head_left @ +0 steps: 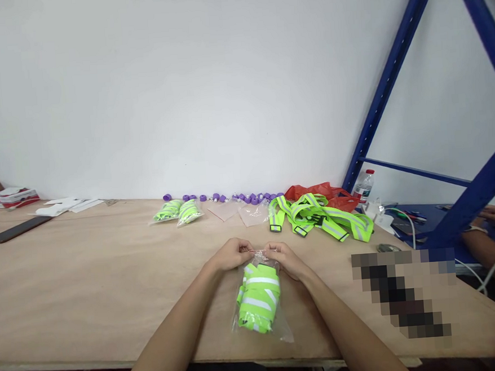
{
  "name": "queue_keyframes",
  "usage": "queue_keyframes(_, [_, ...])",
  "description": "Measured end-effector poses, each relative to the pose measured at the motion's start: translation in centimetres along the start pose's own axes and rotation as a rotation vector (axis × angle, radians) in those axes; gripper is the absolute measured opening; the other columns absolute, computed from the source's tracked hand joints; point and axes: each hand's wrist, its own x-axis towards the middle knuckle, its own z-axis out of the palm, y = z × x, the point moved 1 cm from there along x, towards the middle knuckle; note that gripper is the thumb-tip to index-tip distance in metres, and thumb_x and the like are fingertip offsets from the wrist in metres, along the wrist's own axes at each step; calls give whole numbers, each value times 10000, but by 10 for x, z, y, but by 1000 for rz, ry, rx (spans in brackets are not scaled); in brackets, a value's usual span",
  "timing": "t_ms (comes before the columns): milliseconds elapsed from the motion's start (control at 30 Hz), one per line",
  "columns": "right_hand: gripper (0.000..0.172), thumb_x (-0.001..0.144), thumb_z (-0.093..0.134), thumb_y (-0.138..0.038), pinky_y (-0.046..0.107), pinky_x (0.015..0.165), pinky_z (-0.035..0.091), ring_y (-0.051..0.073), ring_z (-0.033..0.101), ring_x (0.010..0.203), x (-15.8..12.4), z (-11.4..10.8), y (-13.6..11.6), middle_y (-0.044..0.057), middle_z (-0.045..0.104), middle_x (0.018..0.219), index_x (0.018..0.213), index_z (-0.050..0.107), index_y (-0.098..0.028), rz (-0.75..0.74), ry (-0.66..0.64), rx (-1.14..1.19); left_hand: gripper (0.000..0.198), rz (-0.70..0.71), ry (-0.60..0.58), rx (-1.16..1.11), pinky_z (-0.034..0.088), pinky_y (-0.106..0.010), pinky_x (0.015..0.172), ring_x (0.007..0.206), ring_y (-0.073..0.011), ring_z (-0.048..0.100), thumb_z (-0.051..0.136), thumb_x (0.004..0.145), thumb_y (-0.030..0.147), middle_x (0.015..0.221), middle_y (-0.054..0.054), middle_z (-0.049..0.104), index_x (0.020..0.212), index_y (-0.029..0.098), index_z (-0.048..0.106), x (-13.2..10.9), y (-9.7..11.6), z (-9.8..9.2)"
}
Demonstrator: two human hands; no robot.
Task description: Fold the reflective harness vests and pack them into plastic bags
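Note:
A clear plastic zip bag (264, 338) lies near the table's front edge, with a rolled neon-green reflective strap (259, 298) inside it. At the bag's far end, my left hand (233, 254) pinches the left part of its reddish-edged opening. My right hand (284, 257) pinches the same edge from the right, a small gap away from the left. The fingers of both hands are closed on the plastic. Whether the seal is closed cannot be made out.
Loose neon-green reflective straps (321, 217) lie beside a red plastic bag (322, 191). Two filled bags (189, 212), flat clear bags (253, 214) and several purple caps (204, 198) line the wall. A blue metal frame (392, 79) stands right, with another person's arm (489, 253) beyond.

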Motion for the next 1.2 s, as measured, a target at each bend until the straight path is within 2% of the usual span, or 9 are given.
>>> queue_keyframes(167, [340,687,798,-469,239,581,312,121,467,622,-2,4,-6,-12,591,667,697,656,-161,-43,-21,-63,292,5,2,-112,434,-263,676,722,-173,573,693,756,402,769,-67,667,791,112,697,2,-1,4])
queue_keyframes(433, [318,676,780,-464,259,605,333,139,473,635,1,2,-4,-13,589,663,678,630,-183,-132,158,-15,437,-205,163,-353,382,-231,554,589,-118,500,796,655,522,672,-9,584,790,123,680,5,-9,0])
queue_keyframes(600, [302,678,774,-446,261,603,334,137,475,622,4,-5,-1,-19,579,652,681,634,-179,-120,172,15,484,-214,225,-513,407,-215,570,593,-98,494,824,614,558,660,18,523,707,144,590,3,-7,1])
queue_keyframes(733, [289,668,787,-417,251,583,313,128,488,596,2,-7,-3,-21,601,645,695,636,-173,-32,73,62,522,-163,231,-468,364,-207,531,553,-86,446,817,606,598,622,24,502,676,147,564,5,-9,2])
queue_keyframes(833, [281,657,794,-406,247,577,312,128,503,594,0,-7,-4,-17,625,653,706,649,-171,-1,47,59,534,-122,241,-414,332,-211,508,528,-86,425,807,598,617,593,26,503,657,154,547,7,-11,3])
queue_keyframes(1033, [307,682,799,-447,245,581,327,128,509,611,2,-8,-1,-16,635,673,717,664,-173,-28,52,17,501,-149,224,-411,365,-215,539,570,-98,453,799,616,584,625,26,509,674,153,551,5,-7,2])
queue_keyframes(1200, [358,674,803,-509,254,606,360,143,515,638,1,-6,-2,-7,633,685,721,680,-176,-81,72,-45,495,-180,172,-391,350,-221,536,585,-109,471,782,640,595,660,3,552,748,133,640,5,-5,5])
